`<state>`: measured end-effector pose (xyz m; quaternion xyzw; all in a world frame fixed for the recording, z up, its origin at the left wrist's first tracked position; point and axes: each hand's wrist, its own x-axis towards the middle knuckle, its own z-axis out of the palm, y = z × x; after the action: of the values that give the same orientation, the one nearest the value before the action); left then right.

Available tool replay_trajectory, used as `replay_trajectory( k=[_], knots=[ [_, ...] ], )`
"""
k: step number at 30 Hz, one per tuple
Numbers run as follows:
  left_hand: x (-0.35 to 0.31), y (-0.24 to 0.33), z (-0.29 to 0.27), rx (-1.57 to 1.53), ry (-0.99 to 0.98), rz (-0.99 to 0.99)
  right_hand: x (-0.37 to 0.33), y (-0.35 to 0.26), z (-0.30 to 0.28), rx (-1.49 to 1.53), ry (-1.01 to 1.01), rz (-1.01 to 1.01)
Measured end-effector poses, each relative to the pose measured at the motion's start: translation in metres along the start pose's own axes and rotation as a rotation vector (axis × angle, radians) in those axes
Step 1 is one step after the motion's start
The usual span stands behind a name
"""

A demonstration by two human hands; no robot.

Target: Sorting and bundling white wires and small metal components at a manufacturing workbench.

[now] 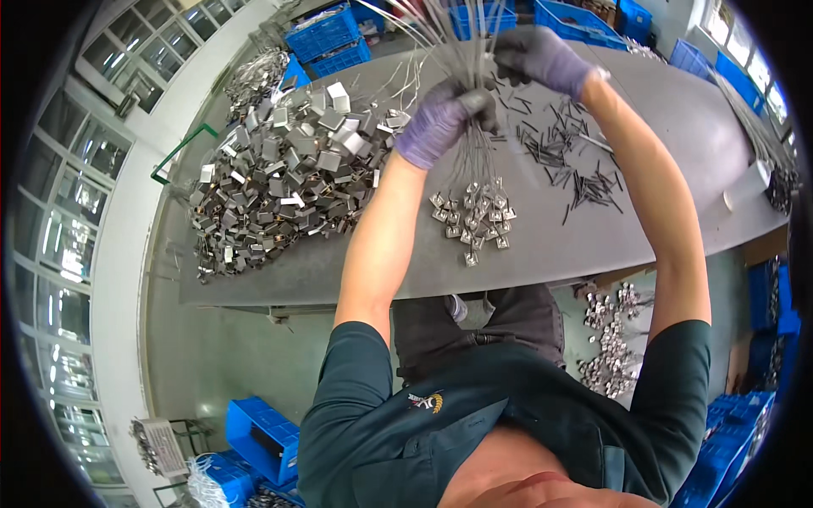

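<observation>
My left hand (445,121), in a purple glove with dark fingertips, is closed round a bundle of thin grey wires (476,157). The wires fan out above the fist toward the far side. From their lower ends, small square metal pieces (472,222) hang or lie over the grey table. My right hand (546,63), gloved alike, is up beside the wires just right of the left one. Its fingers are bent together at the strands, and what they pinch is too small to make out. Short black tubes (584,165) lie scattered below the right hand.
A large heap of small metal-cased parts (288,169) covers the left of the table (364,275). Blue crates (326,34) stand beyond the far edge. A white cylinder (747,186) lies at the right. More metal pieces (611,351) are below the near edge.
</observation>
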<state>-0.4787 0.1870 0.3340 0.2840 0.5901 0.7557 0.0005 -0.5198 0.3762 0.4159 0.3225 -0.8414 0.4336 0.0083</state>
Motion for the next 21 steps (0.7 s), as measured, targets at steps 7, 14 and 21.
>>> replay_trajectory(
  k=[7,14,21],
  knots=[
    [0.011,-0.014,-0.006,-0.211,-0.126,-0.021,0.020,-0.026,-0.020,-0.306,-0.474,0.114],
    [0.014,-0.023,-0.002,-0.335,-0.016,0.020,-0.070,-0.048,-0.083,-0.589,-0.585,0.300],
    [-0.004,-0.010,0.007,0.202,0.099,0.174,-0.032,-0.161,-0.013,-0.389,-0.384,-0.424]
  ],
)
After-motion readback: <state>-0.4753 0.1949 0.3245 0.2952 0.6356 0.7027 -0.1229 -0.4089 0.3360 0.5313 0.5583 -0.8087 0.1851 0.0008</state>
